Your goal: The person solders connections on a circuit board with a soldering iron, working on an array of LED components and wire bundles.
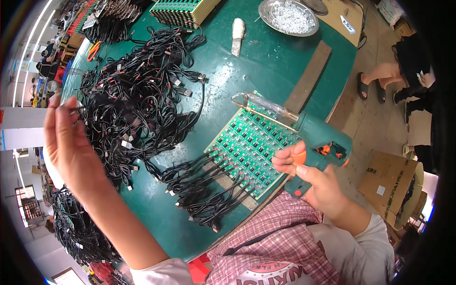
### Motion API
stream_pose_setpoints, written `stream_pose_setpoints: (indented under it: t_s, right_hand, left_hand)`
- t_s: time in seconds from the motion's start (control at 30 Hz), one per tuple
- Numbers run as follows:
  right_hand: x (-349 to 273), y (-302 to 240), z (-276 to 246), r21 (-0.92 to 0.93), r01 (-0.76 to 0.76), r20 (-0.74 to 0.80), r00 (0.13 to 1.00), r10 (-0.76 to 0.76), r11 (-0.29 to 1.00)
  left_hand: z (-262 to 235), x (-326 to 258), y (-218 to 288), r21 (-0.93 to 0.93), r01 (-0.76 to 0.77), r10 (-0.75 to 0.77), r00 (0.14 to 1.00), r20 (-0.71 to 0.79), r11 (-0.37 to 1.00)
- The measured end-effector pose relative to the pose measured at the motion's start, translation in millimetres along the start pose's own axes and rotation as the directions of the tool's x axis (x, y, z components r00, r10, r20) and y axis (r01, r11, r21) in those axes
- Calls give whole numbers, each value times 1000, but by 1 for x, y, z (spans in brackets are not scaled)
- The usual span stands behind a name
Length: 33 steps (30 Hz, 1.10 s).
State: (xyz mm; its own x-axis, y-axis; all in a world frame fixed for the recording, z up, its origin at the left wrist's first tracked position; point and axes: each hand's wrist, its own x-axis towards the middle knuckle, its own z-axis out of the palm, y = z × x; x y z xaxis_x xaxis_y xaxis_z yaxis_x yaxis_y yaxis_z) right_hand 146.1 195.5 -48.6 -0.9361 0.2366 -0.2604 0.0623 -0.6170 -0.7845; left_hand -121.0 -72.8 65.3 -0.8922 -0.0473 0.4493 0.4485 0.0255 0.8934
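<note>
The right hand [317, 176] grips a green solder gun [319, 145], its long tip angled up-left over the circuit panel [251, 145] — while the left hand [70, 142], far left of the panel, pinches a black cable [95, 110] from the pile [137, 99].

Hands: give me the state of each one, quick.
Left hand: raised, fingers pinching a thin black cable from the pile.
Right hand: closed on the green soldering gun.
</note>
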Motion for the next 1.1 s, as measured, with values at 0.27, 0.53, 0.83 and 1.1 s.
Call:
stream_pose_setpoints:
  t_s: [0.27,0.53,0.83,1.1]
  right_hand:
    - [-24,-30,7,-220,-332,67,933,354,917]
    - [-39,7,8,-642,189,234,971,-46,743]
    - [-40,-17,13,42,-539,196,830,522,841]
    - [-45,-9,16,-147,-257,52,962,267,955]
  left_hand:
    - [34,-132,83,286,615,-669,586,457,734]
    - [51,-217,57,480,721,-832,247,496,500]
    - [32,-225,53,136,937,-682,130,720,322]
    - [40,-238,56,108,920,-795,261,547,377]
